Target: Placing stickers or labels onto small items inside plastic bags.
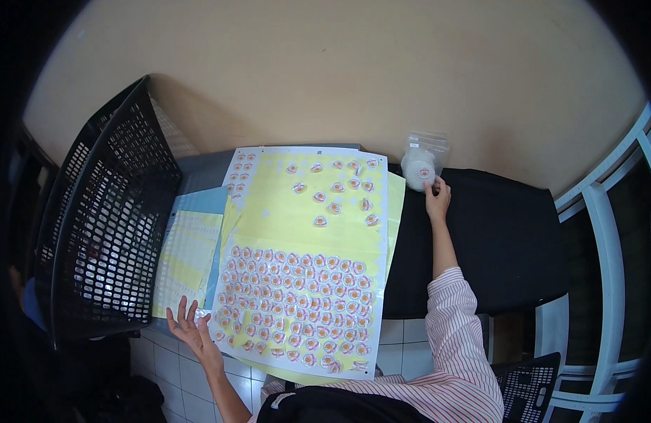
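A large white-bordered yellow sheet (290, 229) lies in front of me. Its near half is covered with rows of small round stickers in white, pink and orange, and several more are scattered over its far part, some curled up. My left hand (191, 330) hovers by the sheet's near left corner, fingers spread, with nothing in it. At the back right, my right hand (438, 197) pinches the near edge of a clear zip bag (428, 144) holding a round white textured piece, with one of the small stickers on it.
A tall black perforated basket (114, 233) leans at the left. Beside it, yellow sheets (188, 257) lie on a blue one. Black cloth (481, 240) covers the table's right side. A wall rises behind, a white metal frame (604, 261) stands at right.
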Demonstrator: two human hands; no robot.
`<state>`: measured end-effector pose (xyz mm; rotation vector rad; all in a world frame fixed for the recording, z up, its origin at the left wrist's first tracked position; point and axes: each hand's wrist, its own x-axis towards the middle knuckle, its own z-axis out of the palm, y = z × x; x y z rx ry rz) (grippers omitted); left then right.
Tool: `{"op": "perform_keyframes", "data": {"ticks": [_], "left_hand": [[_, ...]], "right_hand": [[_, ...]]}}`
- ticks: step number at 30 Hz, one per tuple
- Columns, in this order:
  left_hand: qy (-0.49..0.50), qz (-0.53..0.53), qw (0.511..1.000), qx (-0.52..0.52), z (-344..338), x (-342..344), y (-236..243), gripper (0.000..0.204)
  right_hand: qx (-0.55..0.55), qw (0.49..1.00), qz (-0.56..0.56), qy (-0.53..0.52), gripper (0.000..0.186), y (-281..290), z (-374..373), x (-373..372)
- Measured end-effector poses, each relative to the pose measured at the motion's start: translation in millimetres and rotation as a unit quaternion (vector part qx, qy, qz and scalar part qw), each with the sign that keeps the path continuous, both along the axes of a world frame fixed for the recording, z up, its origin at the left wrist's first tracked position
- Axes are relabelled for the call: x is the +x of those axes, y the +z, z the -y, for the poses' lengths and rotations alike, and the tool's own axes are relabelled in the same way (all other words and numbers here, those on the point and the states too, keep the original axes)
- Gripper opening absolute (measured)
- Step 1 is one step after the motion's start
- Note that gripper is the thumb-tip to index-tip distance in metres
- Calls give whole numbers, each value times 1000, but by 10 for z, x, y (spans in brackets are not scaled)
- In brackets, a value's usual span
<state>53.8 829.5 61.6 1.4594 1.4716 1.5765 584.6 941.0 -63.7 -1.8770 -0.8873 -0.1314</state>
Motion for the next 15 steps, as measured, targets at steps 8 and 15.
{"op": "perform_keyframes", "data": {"ticks": [8,15], "left_hand": [[-10,-9,1000,-13,27,88,54,60],[2,-2,1000,-7,117,-75,52,60]], "right_hand": [[18,1000,-15,18,34,48,33,-21],[10,999,-17,27,36,57,-31,-64]]}}
